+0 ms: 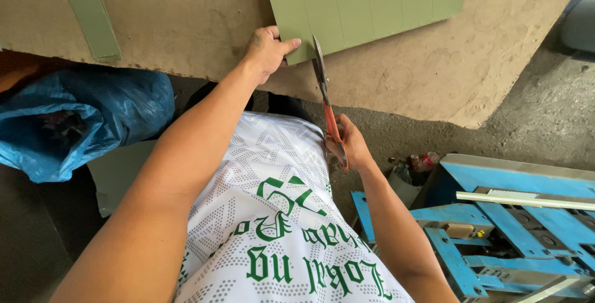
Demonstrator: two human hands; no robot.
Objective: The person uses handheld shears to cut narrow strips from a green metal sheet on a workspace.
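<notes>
Two bare hands are working. Nearer, the right hand [350,145] closes its fingers around the orange handles of scissors [325,95], blades at the green sheet's edge. Farther, the left hand [269,49] pinches the green sheet [372,2] corner on the brown board [186,17].

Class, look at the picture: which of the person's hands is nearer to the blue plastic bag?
Left. The left hand grips the green sheet edge, above and right of the bag. The right hand, holding scissors, lies farther right.
</notes>
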